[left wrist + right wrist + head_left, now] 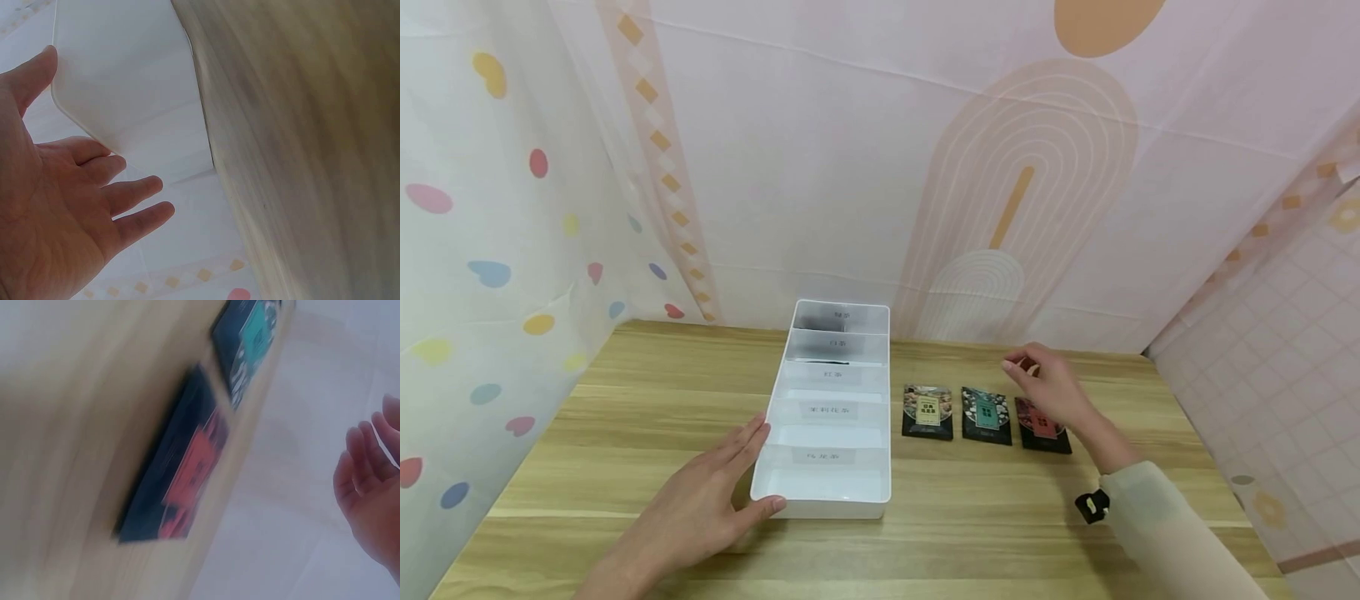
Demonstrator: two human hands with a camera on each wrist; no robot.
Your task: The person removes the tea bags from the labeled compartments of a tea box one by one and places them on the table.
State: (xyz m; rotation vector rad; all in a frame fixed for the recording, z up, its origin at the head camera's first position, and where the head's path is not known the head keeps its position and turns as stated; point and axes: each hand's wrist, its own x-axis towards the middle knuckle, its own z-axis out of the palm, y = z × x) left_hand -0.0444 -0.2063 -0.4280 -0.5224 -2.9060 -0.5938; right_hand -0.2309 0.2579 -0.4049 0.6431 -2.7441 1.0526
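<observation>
A long white divided box (827,510) with a label in each compartment stands on the table. My left hand (707,492) rests along its near left side, fingers fairly straight and thumb at the front corner. In the left wrist view the fingertips of this hand (69,194) meet the box's edge (131,81). To the right of the box lie three flat dark packets in a row: one with a yellow label (928,412), one green (987,414), one red (1045,442). My right hand (1048,383) hovers over the red packet, fingers loosely bent and holding nothing.
Dark thin items (820,323) show in the box's farthest compartments. The wooden table (647,392) meets a patterned cloth backdrop (790,167) behind, with more cloth on both sides. A black band with a small device (1092,506) hangs at the right wrist.
</observation>
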